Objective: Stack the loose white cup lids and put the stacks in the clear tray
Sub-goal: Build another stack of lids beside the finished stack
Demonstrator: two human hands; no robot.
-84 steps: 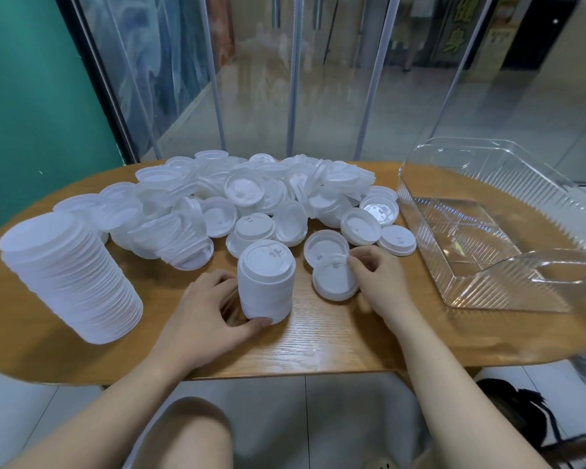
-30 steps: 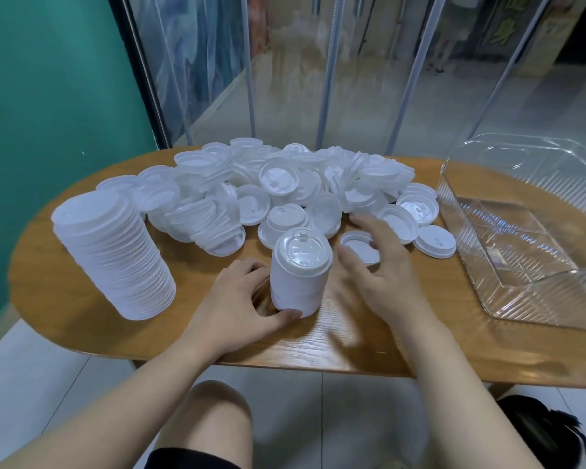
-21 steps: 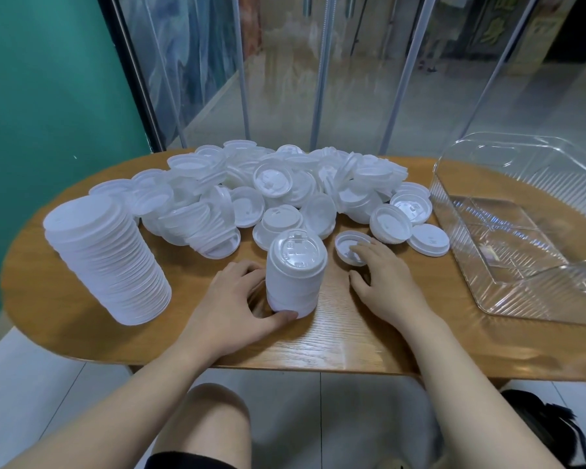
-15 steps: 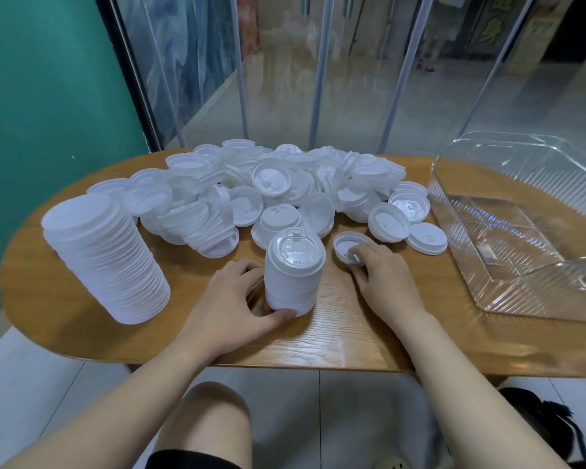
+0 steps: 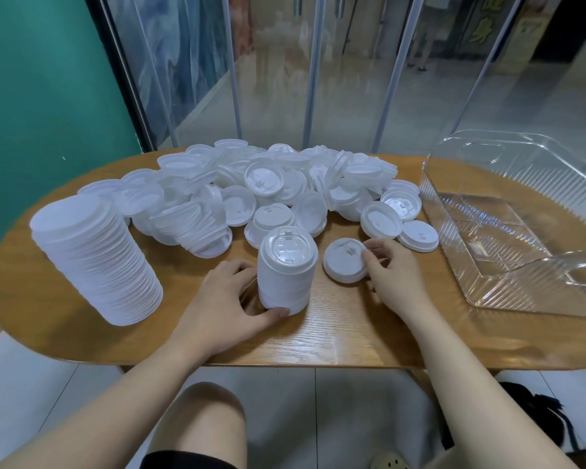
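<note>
My right-hand fingers point(image 5: 374, 257) pinch the rim of a single lid point(image 5: 345, 259) lying flat on the bench point(image 5: 352, 326), just right of the short stack point(image 5: 287, 270). My left hand point(image 5: 229, 304) grips that stack, thumb at its base. The lid looks thin, light, slick and flexible: hold it by the rim, lightly, to avoid buckling. The loose pile point(image 5: 278, 187) lies behind the short stack, the tall stack point(image 5: 95, 258) to its left, the clear tray point(image 5: 521, 225) well to its right.

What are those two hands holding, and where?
Left hand grips the short stack of white plastic lids near its base; right hand pinches a single white lid's right rim.
</note>
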